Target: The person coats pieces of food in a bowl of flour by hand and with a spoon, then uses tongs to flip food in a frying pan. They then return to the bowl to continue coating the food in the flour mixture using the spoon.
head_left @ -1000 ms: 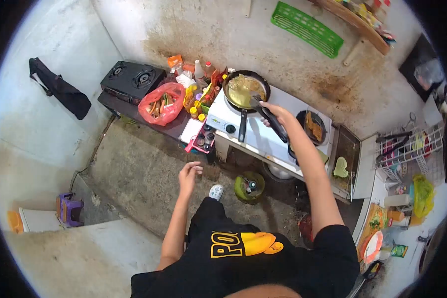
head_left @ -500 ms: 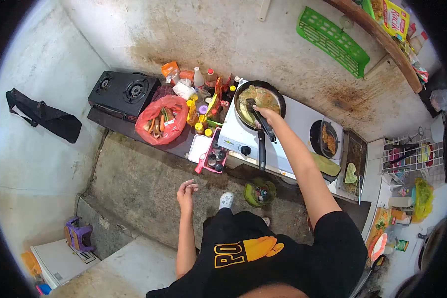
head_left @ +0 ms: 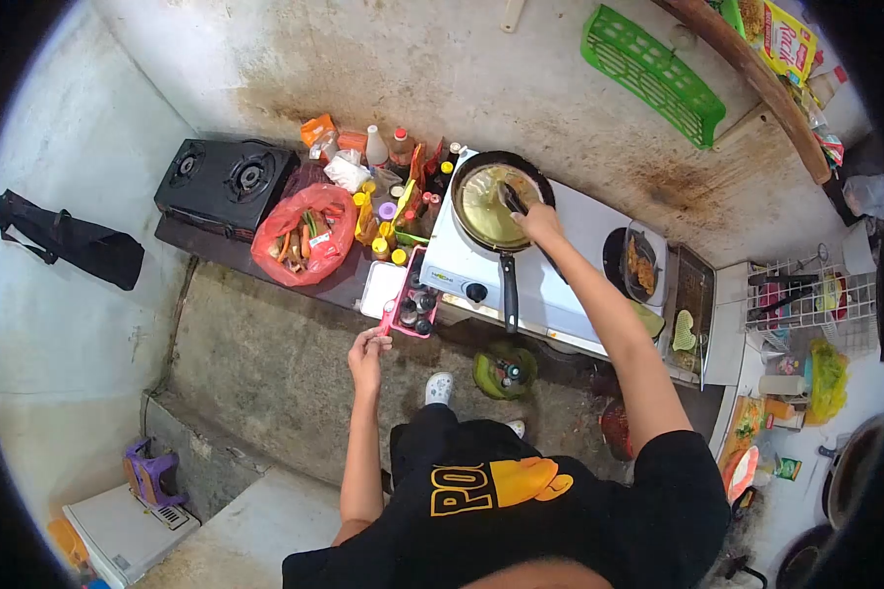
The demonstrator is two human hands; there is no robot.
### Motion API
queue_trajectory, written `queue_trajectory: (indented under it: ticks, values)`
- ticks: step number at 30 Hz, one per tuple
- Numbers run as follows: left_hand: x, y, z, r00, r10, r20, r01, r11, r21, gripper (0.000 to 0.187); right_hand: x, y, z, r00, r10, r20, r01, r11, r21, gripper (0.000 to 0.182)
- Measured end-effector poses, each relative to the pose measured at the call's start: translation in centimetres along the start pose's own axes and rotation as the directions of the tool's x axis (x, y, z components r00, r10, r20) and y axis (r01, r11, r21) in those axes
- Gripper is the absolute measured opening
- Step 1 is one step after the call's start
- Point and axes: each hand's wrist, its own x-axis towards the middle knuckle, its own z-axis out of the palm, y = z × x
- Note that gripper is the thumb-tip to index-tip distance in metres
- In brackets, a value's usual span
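My right hand [head_left: 540, 227] is closed round the handle of a black utensil [head_left: 511, 198], whose head rests in a black frying pan [head_left: 509, 251]. Yellowish-green food [head_left: 483, 201] lies spread in the pan, on the left burner of a white stove [head_left: 581, 234]. The pan's own handle points toward me, and no hand is on it. My left hand [head_left: 367, 351] hangs over the floor, just below a pink tray [head_left: 428, 327] of dark-capped jars; its fingers are loosely bent apart, with nothing visible in them.
A second pan [head_left: 619, 257] with browned food sits at the stove's right. Farther left are a red bag of vegetables [head_left: 339, 211], bottles [head_left: 401, 147] and a black two-burner stove [head_left: 228, 187]. A green bin [head_left: 504, 373] stands on the floor; a wire rack [head_left: 815, 294] is at right.
The utensil's head has moved right in the pan, and the food's folded, bumpy shape now looks flatter. The whole view has shifted slightly. My left hand stays low, beside the pink tray.
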Motion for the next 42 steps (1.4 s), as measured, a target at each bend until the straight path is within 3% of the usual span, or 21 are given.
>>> queue_trajectory:
  ticks: [2,4,5,7,11,15,17,20,22,24,25,26,27,29,30,32,33,34,36,38,42]
  values:
    - [0.1,-0.4,0.3,1.000,-0.002,-0.001,0.002,1.000,-0.024,0.030,-1.3,-1.2,-2.7,0.998,0.041,0.056,-0.039,0.999,-0.037,0.045]
    - [0.0,-0.7,0.4,1.000,0.005,0.014,-0.004,1.000,-0.027,0.030,-1.9,-1.5,-3.6,0.983,-0.082,0.163,0.124,0.956,-0.267,0.038]
    - [-0.2,-0.5,0.7,1.000,0.005,0.016,-0.004,1.000,-0.027,0.030,-2.0,-1.4,-3.2,0.984,-0.080,0.162,0.122,0.956,-0.267,0.038]
    - [-0.8,-0.1,1.1,0.999,-0.033,0.021,0.032,0.999,0.013,0.028,-2.3,-0.9,-1.3,0.963,-0.239,0.127,0.270,0.866,-0.421,0.024]
    - [-0.7,-1.7,1.2,0.998,-0.044,0.044,0.046,0.998,-0.042,0.027,-3.5,-1.7,0.5,0.922,-0.382,0.063,0.343,0.732,-0.588,0.026]
    - [-0.9,-1.0,1.0,0.998,-0.033,0.054,0.034,0.999,-0.013,0.027,-3.4,-2.0,1.2,0.926,-0.364,0.098,0.344,0.712,-0.612,0.026]
    - [-0.9,-0.8,0.9,0.998,-0.035,0.058,0.035,0.999,0.001,0.027,-3.1,-2.2,-0.1,0.952,-0.185,0.244,0.293,0.779,-0.554,0.030]
    - [-0.6,-0.9,0.3,0.998,-0.039,0.047,0.038,0.999,0.022,0.027,-3.1,-1.2,-2.9,0.949,-0.130,0.286,0.238,0.893,-0.383,0.040]
    - [-0.4,-1.2,-0.1,0.999,-0.026,0.041,0.027,0.999,-0.021,0.028,-2.3,1.4,-3.0,0.953,-0.198,0.228,0.257,0.930,-0.265,0.052]
    - [-0.6,-0.8,-0.3,0.999,-0.020,0.035,0.020,1.000,-0.019,0.029,-1.3,2.7,-4.7,0.902,-0.102,0.419,0.139,0.988,-0.060,0.054]
    - [-0.6,-0.6,-0.3,1.000,-0.012,0.028,0.012,1.000,-0.014,0.029,-0.3,3.4,-5.6,0.811,0.010,0.585,0.014,0.999,-0.037,0.056]
    - [-0.5,-0.8,-0.4,0.999,-0.012,0.033,0.013,1.000,-0.014,0.029,-0.1,4.2,-5.9,0.812,0.014,0.584,0.010,0.999,-0.038,0.056]
    - [-0.4,-0.9,-0.5,0.999,-0.014,0.032,0.015,1.000,-0.021,0.030,0.0,4.9,-6.2,0.791,0.078,0.607,-0.168,0.982,0.092,0.062]
    - [-0.2,-1.2,-0.4,0.999,-0.016,0.034,0.017,0.999,-0.029,0.030,0.4,7.0,-5.7,0.718,0.150,0.680,-0.472,0.822,0.318,0.066]
    - [-0.1,-1.2,-0.2,0.999,-0.023,0.045,0.025,0.999,-0.037,0.028,0.4,8.1,-4.5,0.718,0.153,0.679,-0.475,0.821,0.318,0.066]
    - [0.0,-1.2,-0.1,0.998,-0.027,0.059,0.029,0.999,-0.043,0.026,0.3,9.7,-2.1,0.553,0.061,0.831,-0.813,0.257,0.522,0.061]
    - [0.1,-1.3,0.0,0.997,-0.022,0.073,0.024,0.999,-0.030,0.028,-0.1,9.9,-1.3,0.451,-0.063,0.890,-0.889,0.060,0.455,0.058]
    - [0.2,-1.3,0.2,0.996,-0.016,0.084,0.017,1.000,-0.020,0.030,-0.4,10.0,-0.3,0.427,-0.131,0.895,-0.903,0.000,0.431,0.055]
    - [0.5,-1.7,0.6,0.996,-0.014,0.088,0.017,0.999,-0.034,0.030,-1.9,7.7,-0.4,0.463,-0.057,0.885,-0.886,0.011,0.464,0.056]
    - [0.4,-1.4,0.8,0.995,-0.013,0.098,0.017,0.999,-0.037,0.030,-2.3,6.4,-0.7,0.405,-0.126,0.906,-0.914,-0.033,0.404,0.053]
    - [0.2,-0.6,1.2,0.995,-0.002,0.097,0.002,1.000,-0.001,0.030,-1.7,4.7,0.5,0.473,0.018,0.881,-0.881,-0.006,0.473,0.048]
